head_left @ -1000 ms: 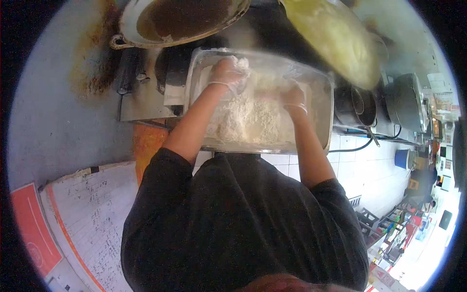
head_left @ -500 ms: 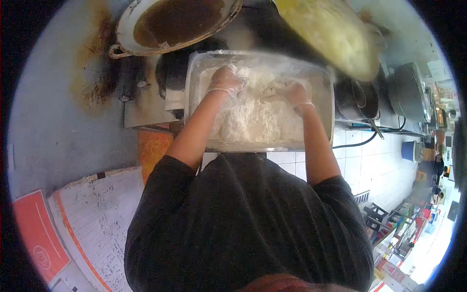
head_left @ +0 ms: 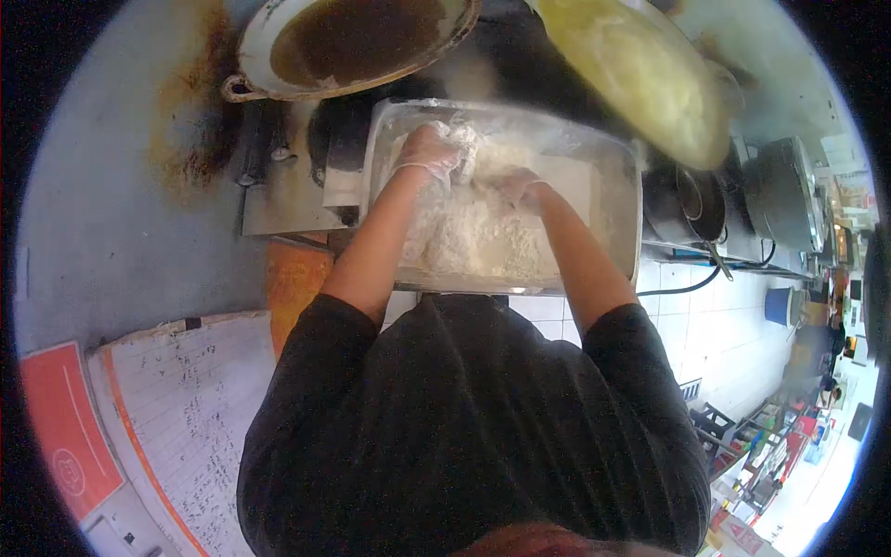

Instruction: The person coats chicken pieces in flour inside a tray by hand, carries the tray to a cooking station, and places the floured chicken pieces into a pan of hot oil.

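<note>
A rectangular metal tray (head_left: pixel 620 209) holds white flour (head_left: pixel 483 232) heaped toward its left and middle. In the tray's upper left, my left hand (head_left: pixel 430 150), in a clear plastic glove, is closed round a flour-coated piece (head_left: pixel 464 153) whose kind I cannot make out. Also gloved, my right hand (head_left: pixel 524 184) is down in the flour near the middle; its fingers are blurred and partly hidden by flour.
A wide pan of brown liquid (head_left: pixel 357 42) stands beyond the tray at upper left. A blurred yellow-green rounded object (head_left: pixel 640 79) is at upper right. Dark pots (head_left: pixel 682 200) and a metal pot (head_left: pixel 787 195) stand right. Handwritten sheets (head_left: pixel 200 399) are at lower left.
My right hand has moved left through the flour, toward my left hand. My left hand remains at the tray's upper left. The view has shifted slightly.
</note>
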Available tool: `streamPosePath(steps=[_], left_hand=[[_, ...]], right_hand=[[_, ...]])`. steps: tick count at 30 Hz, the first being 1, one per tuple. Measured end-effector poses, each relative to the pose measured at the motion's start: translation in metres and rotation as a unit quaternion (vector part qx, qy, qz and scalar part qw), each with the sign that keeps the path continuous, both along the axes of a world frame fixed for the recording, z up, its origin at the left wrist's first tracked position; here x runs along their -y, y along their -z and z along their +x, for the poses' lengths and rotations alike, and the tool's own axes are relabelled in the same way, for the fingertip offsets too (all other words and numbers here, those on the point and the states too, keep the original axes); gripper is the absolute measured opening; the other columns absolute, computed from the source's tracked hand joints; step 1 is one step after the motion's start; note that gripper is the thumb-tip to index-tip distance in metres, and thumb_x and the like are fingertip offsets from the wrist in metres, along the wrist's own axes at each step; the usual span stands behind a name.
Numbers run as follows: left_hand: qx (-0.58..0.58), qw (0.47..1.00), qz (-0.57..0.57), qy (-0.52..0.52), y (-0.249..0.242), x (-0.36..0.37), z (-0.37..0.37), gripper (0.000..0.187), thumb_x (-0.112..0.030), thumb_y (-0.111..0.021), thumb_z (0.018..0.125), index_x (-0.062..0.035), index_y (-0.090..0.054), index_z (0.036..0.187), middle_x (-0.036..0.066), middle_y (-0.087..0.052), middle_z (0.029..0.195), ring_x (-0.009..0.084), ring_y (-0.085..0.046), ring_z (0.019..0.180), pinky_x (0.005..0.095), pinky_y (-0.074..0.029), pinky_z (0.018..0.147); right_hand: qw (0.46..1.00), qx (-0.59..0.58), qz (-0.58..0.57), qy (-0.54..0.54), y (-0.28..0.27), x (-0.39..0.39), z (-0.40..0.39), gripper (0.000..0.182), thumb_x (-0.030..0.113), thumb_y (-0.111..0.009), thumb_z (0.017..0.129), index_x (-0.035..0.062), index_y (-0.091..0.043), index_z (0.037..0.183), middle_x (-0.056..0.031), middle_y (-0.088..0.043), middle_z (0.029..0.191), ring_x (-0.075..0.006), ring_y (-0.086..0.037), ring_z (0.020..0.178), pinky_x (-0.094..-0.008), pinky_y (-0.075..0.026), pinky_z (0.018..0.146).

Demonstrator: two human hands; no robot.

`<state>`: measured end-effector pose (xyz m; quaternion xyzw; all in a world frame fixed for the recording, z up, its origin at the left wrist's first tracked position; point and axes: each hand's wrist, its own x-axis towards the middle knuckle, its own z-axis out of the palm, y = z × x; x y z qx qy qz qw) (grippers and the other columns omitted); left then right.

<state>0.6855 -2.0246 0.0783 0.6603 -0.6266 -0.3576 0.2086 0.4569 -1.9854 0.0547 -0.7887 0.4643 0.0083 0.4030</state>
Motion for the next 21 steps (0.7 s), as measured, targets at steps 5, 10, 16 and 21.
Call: streamPosePath(steps=[5, 10, 16, 21], left_hand=[[-0.054, 0.998, 0.027, 0.036, 0.093, 0.045, 0.021, 0.042, -0.037, -0.077, 0.063, 0.0009, -0.07, 0.079, 0.022, -0.069, 0.079, 0.0312, -0.069, 0.078, 0.0405, -0.053, 0.071], [-0.125, 0.992, -0.036, -0.004, 0.092, 0.039, 0.022, 0.049, -0.039, -0.078, 0.062, 0.0018, -0.069, 0.088, 0.024, -0.069, 0.087, 0.0344, -0.069, 0.08, 0.0419, -0.053, 0.072], [-0.054, 0.993, 0.066, 0.083, -0.019, -0.007, -0.022, 0.058, -0.04, -0.077, 0.063, 0.0022, -0.067, 0.101, 0.027, -0.068, 0.097, 0.037, -0.068, 0.093, 0.0426, -0.053, 0.079], [0.002, 0.996, -0.052, 0.072, -0.023, -0.018, -0.021, 0.053, -0.037, -0.074, 0.066, 0.0013, -0.067, 0.102, 0.027, -0.067, 0.097, 0.0366, -0.068, 0.093, 0.0422, -0.053, 0.079]], right_hand=[[0.998, 0.041, 0.024, 0.03, 0.047, 0.007, -0.03, 0.037, 0.018, -0.064, 0.089, 0.0042, -0.06, 0.123, -0.0056, -0.068, 0.113, -0.0214, -0.065, 0.091, -0.0349, -0.053, 0.082], [0.989, -0.046, -0.017, 0.141, -0.031, -0.008, -0.026, 0.047, 0.039, -0.068, 0.08, 0.0069, -0.064, 0.114, -0.0208, -0.067, 0.106, -0.034, -0.065, 0.091, -0.0403, -0.05, 0.083], [0.946, -0.035, -0.139, 0.292, -0.05, -0.013, 0.003, 0.053, 0.042, -0.072, 0.076, -0.0026, -0.066, 0.104, -0.0254, -0.066, 0.106, -0.0389, -0.063, 0.103, -0.0427, -0.049, 0.089], [0.921, -0.128, -0.232, 0.286, -0.088, -0.023, 0.0, 0.033, 0.03, -0.061, 0.084, 0.0002, -0.067, 0.098, -0.0272, -0.065, 0.099, -0.0422, -0.062, 0.098, -0.0466, -0.048, 0.085]])
